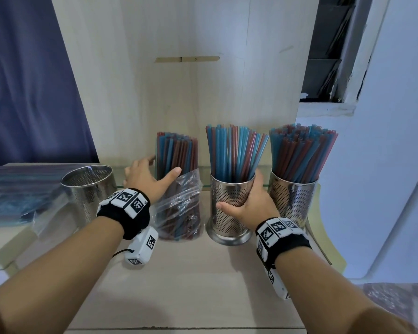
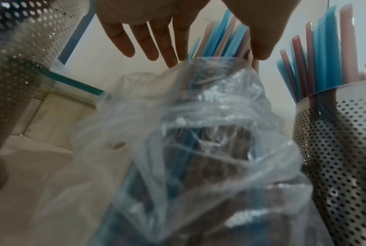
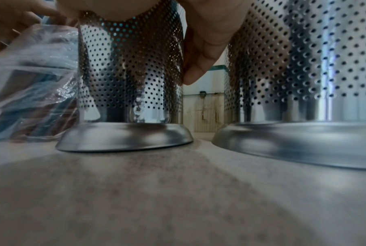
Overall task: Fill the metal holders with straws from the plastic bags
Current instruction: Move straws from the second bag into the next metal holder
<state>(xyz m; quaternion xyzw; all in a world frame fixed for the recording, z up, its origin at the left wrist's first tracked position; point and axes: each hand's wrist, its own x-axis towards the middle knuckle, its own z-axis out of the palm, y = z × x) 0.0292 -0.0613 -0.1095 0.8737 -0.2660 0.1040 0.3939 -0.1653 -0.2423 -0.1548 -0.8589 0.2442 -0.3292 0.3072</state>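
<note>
- Centrally, on the pale wooden bench (image 1: 203, 273), the right hand (image 1: 249, 203) wraps thumb and fingers around the middle perforated steel holder (image 1: 229, 213), which stands upright and holds blue and red straws (image 1: 234, 153).
- Left hand (image 1: 145, 179): fingers spread and nearly straight, reaching around the top of the clear plastic bag (image 1: 179, 208) of blue and red straws; in the left wrist view the fingertips (image 2: 150, 50) are extended above the bag's crumpled mouth, and contact cannot be told.
- Bag: upright, just left of the held holder, touching or nearly so.
- Right perforated steel holder (image 1: 292, 203): packed full of straws, near the bench's right edge.
- Empty perforated steel holder (image 1: 89, 186): towards the left edge, beside flat unopened straw bags (image 1: 17, 194).
</note>
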